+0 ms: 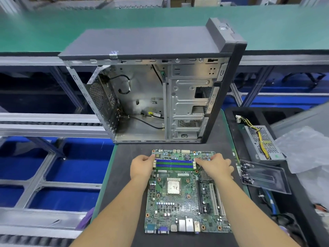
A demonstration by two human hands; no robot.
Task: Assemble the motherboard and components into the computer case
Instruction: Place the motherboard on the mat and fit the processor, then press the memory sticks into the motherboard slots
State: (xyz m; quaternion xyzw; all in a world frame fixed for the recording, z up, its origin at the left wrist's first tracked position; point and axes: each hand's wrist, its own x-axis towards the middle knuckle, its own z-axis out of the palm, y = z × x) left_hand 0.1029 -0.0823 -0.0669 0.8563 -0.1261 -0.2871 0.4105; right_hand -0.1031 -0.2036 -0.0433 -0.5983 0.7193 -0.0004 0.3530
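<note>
A green motherboard (179, 205) lies flat on the dark mat, its port side nearest me. Blue and green memory slots (174, 164) run across its far end. My left hand (141, 168) rests on the board at the left end of those slots, thumb on the latch area. At the right end of the slots, my right hand (216, 166) presses down with its fingers on the board. Neither hand holds a loose part. Behind the board stands the open computer case (185, 104), upright, its side panel off and loose black cables inside.
A clear plastic tray (265, 177) with several small screws sits right of the board. Behind it a power supply (263, 143) with yellow wires lies in a black foam bin, beside crumpled plastic wrap (306, 150). A green conveyor (124, 24) runs behind the case.
</note>
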